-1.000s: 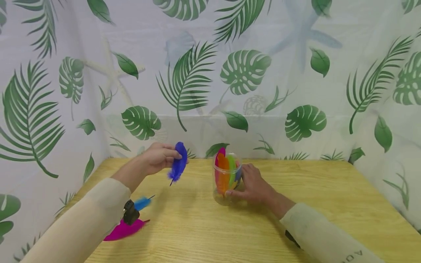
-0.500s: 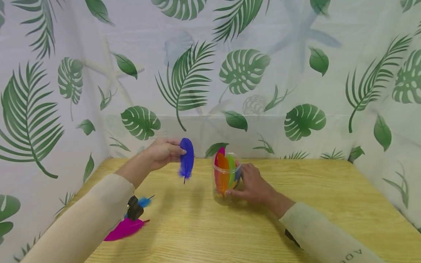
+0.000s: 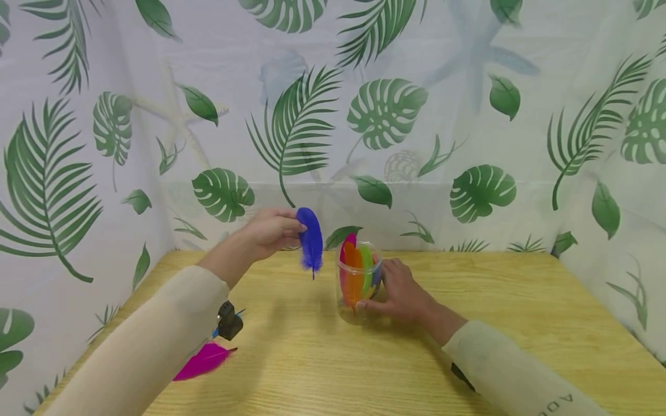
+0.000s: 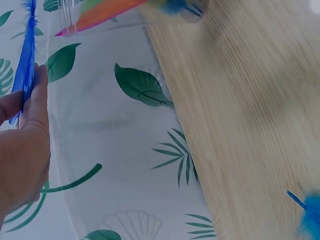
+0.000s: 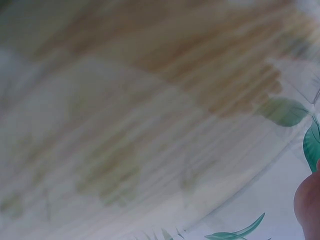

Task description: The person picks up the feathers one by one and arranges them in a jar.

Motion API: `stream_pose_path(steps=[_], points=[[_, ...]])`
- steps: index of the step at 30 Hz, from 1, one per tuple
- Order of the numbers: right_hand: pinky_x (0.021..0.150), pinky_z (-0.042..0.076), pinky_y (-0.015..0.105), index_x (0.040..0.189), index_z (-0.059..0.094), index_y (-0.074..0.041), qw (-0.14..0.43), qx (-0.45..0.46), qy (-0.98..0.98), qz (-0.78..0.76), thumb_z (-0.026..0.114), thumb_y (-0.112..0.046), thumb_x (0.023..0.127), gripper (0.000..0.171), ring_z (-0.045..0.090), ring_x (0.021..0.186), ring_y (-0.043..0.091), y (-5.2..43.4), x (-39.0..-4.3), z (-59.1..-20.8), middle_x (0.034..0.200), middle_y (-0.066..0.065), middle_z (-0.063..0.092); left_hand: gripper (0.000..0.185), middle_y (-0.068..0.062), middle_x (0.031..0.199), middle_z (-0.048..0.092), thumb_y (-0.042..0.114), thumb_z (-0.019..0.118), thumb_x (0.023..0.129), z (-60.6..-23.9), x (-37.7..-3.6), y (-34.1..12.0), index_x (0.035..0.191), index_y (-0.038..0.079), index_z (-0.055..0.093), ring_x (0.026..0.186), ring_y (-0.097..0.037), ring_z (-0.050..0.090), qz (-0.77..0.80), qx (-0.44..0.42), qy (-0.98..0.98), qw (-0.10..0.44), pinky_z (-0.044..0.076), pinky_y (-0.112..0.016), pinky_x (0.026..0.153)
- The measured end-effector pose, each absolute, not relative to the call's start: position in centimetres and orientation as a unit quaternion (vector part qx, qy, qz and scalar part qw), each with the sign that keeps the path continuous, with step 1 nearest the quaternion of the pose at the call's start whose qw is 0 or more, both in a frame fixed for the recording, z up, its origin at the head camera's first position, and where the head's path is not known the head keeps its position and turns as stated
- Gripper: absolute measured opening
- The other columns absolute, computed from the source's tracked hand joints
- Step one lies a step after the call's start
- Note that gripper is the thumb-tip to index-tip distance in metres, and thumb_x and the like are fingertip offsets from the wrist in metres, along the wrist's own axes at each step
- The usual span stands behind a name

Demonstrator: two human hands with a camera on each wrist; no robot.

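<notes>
my left hand [image 3: 270,231] pinches blue feather [image 3: 311,238] at jar's [image 3: 358,283] 10 o'clock; right hand [image 3: 403,292] cups jar.

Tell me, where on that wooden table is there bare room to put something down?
The table is bare right of the jar and right hand, up to the leaf curtain. The near middle strip is free too. It is crowded by the left sleeve: a magenta feather lies there.
</notes>
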State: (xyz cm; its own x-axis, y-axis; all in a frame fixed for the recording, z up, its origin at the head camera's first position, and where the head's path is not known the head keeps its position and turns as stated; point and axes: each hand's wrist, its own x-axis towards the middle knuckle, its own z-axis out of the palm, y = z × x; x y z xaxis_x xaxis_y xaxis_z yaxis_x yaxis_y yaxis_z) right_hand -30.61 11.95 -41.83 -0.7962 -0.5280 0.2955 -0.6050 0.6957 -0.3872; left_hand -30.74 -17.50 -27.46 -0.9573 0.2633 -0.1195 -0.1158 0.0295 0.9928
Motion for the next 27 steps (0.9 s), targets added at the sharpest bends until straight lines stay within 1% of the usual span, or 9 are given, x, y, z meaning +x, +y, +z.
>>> stream_pose_path(steps=[3,6,8,10,14,16,18,21,27], points=[[0.109,0.034,0.051,0.142,0.046,-0.006,0.079,0.305,-0.919,0.238,0.072,-0.064,0.079,0.089,0.042,0.124,0.029,12.0,-30.5,-41.9,0.136,0.011,0.054,0.046,-0.012,0.104,0.064,-0.009,0.051,0.094,-27.1,-30.8,-16.6,0.139,-0.016,0.042,0.085,-0.014,0.066,0.692,0.048,0.709,0.126,0.055,-0.033,0.092],[0.109,0.034,0.051,0.143,0.046,-0.006,0.077,0.304,-0.919,0.237,0.071,-0.064,0.080,0.089,0.043,0.124,0.028,12.1,-30.4,-41.9,0.136,0.011,0.054,0.047,-0.023,0.124,0.060,-0.009,0.050,0.095,-26.9,-31.0,-15.6,0.140,-0.014,0.042,0.099,-0.022,0.067,0.696,0.044,0.708,0.112,0.048,-0.041,0.104],[0.109,0.034,0.051,0.143,0.046,-0.007,0.075,0.301,-0.920,0.238,0.071,-0.065,0.079,0.089,0.043,0.124,0.028,12.1,-30.4,-41.9,0.136,0.011,0.054,0.047,-0.027,0.135,0.054,-0.010,0.050,0.095,-26.7,-31.3,-15.0,0.141,-0.013,0.042,0.113,-0.030,0.064,0.705,0.039,0.701,0.100,0.045,-0.043,0.107],[0.109,0.035,0.051,0.143,0.045,-0.007,0.073,0.299,-0.921,0.238,0.071,-0.065,0.079,0.090,0.042,0.124,0.028,12.1,-30.4,-41.8,0.136,0.010,0.054,0.046,-0.027,0.137,0.053,-0.010,0.050,0.095,-26.5,-31.6,-14.3,0.140,-0.013,0.044,0.119,-0.033,0.061,0.717,0.030,0.692,0.084,0.045,-0.043,0.107],[0.108,0.035,0.051,0.142,0.046,-0.007,0.074,0.298,-0.921,0.238,0.071,-0.065,0.079,0.090,0.042,0.124,0.028,12.1,-30.5,-41.8,0.136,0.011,0.054,0.043,-0.018,0.119,0.060,-0.012,0.052,0.093,-26.2,-32.2,-13.0,0.136,-0.013,0.049,0.100,-0.024,0.065,0.735,0.009,0.676,0.043,0.048,-0.042,0.105],[0.108,0.035,0.051,0.142,0.046,-0.006,0.081,0.305,-0.919,0.238,0.072,-0.063,0.080,0.088,0.042,0.124,0.028,12.1,-30.5,-41.8,0.136,0.011,0.055,0.041,-0.013,0.107,0.061,-0.013,0.053,0.092,-26.2,-32.5,-12.5,0.134,-0.012,0.052,0.088,-0.017,0.064,0.744,0.003,0.668,0.027,0.049,-0.043,0.103],[0.108,0.035,0.051,0.142,0.046,-0.005,0.087,0.313,-0.915,0.237,0.073,-0.061,0.080,0.088,0.042,0.123,0.028,12.1,-30.6,-41.9,0.136,0.011,0.055,0.041,-0.011,0.100,0.062,-0.014,0.054,0.091,-26.3,-32.7,-12.0,0.132,-0.011,0.054,0.082,-0.015,0.063,0.753,-0.002,0.657,0.017,0.050,-0.043,0.102],[0.107,0.035,0.051,0.141,0.047,-0.005,0.096,0.322,-0.911,0.239,0.074,-0.060,0.080,0.086,0.043,0.121,0.028,12.0,-30.6,-41.9,0.135,0.012,0.056,0.040,-0.011,0.100,0.063,-0.014,0.056,0.091,-26.6,-32.8,-11.5,0.131,-0.010,0.054,0.082,-0.015,0.064,0.757,0.004,0.653,0.017,0.050,-0.043,0.101],[0.107,0.035,0.051,0.141,0.047,-0.005,0.097,0.319,-0.912,0.239,0.073,-0.060,0.080,0.086,0.043,0.121,0.028,12.0,-30.5,-41.7,0.134,0.012,0.056,0.040,-0.016,0.113,0.064,-0.012,0.057,0.091,-27.1,-32.5,-11.2,0.131,-0.009,0.055,0.082,-0.015,0.066,0.747,0.024,0.663,0.039,0.051,-0.043,0.100]])
